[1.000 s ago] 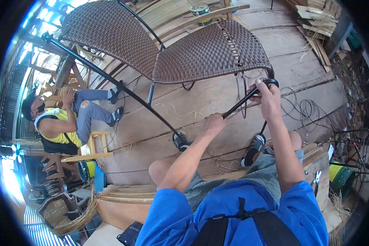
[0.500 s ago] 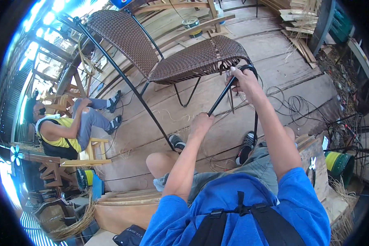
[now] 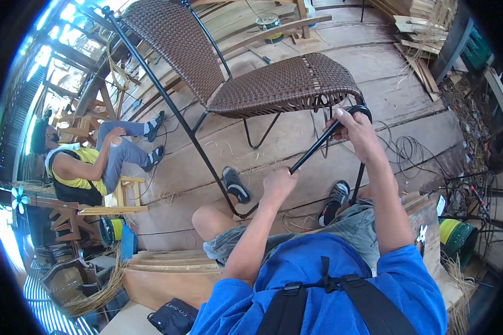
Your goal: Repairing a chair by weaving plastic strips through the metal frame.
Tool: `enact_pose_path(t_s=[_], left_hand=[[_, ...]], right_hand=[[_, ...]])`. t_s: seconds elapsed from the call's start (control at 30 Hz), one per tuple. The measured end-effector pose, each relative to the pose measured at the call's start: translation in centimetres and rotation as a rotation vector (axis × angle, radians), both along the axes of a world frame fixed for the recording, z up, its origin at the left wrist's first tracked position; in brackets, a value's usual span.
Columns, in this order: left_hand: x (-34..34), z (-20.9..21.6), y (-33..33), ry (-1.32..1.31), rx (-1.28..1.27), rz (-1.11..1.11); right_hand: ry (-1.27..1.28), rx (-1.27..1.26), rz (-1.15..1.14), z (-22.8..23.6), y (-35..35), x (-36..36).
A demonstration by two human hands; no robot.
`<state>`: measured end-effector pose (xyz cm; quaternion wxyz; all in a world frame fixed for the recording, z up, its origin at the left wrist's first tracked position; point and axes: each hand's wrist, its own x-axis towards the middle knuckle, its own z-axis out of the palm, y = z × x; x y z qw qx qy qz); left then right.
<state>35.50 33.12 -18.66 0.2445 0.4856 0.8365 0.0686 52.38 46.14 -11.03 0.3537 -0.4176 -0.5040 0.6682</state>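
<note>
A chair with a brown woven seat [image 3: 288, 84] and backrest [image 3: 170, 47] on a black metal tube frame [image 3: 170, 106] stands tilted before me. My left hand [image 3: 280, 184] is closed around the lower part of the frame's black armrest tube [image 3: 313, 152]. Higher up the same tube, where it bends near the seat's front corner, my right hand [image 3: 356, 131] is closed on it, thumb along the top. Loose strips hang below the seat's edge close to my right fingers; whether that hand also pinches one, I cannot make out.
A person in a yellow top [image 3: 86, 167] sits on a low wooden stool [image 3: 126, 195] at the left. Coiled dark strands [image 3: 411, 148] lie on the plank floor [image 3: 413, 100] at right. Pliers [image 3: 422, 233] and a green-yellow bucket [image 3: 457, 237] are beside me; stacked wood strips [image 3: 419, 47] stand far right.
The chair has shifted slightly right and downward in view, along with both hands, which keep hold of the tube. My left foot now shows more fully beside the chair leg.
</note>
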Motion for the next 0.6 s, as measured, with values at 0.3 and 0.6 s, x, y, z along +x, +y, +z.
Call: enact_pose_path(t_s=[0.3,0.6], left_hand=[[-0.8,-1.1,0.3,-0.13,-0.069,-0.191],[0.7,-2.1,11.2,-1.162,0.642,0.036]], right_hand=[[0.034,0.008,-0.024,-0.8,1.1,-0.1],[0.132,0.237,-0.213,-4.3,1.0,-1.0]])
